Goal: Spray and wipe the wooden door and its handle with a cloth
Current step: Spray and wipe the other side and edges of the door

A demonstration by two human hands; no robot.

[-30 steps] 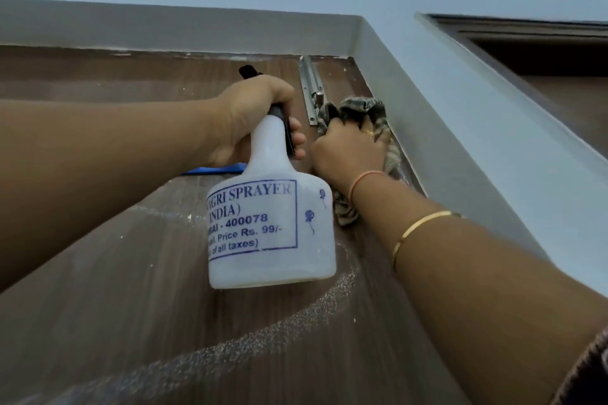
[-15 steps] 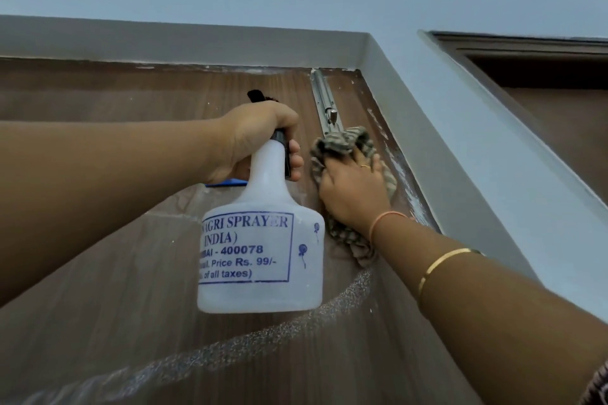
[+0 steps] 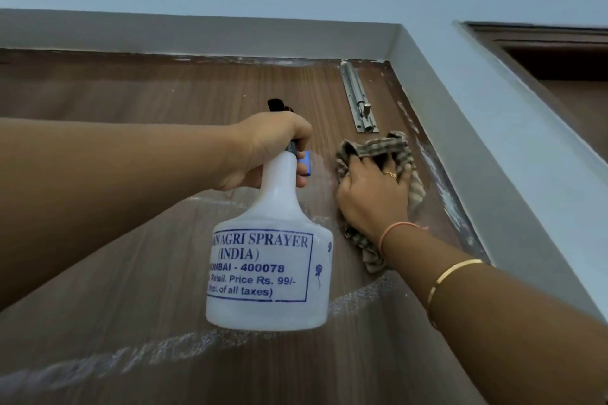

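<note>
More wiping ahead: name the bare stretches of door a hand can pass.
Bare wood: the door left of the bolt, between top frame and left arm. Crowded at the right edge: the right hand holds the cloth under the bolt, the left hand grips the spray bottle beside it.

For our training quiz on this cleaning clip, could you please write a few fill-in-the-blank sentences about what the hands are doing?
The left hand grips the bottle, whose label is printed in ___ ink.
The right hand presses the cloth against the wooden ___.
The metal bolt sits just ___ the cloth.
Missing words: blue; door; above.
</note>
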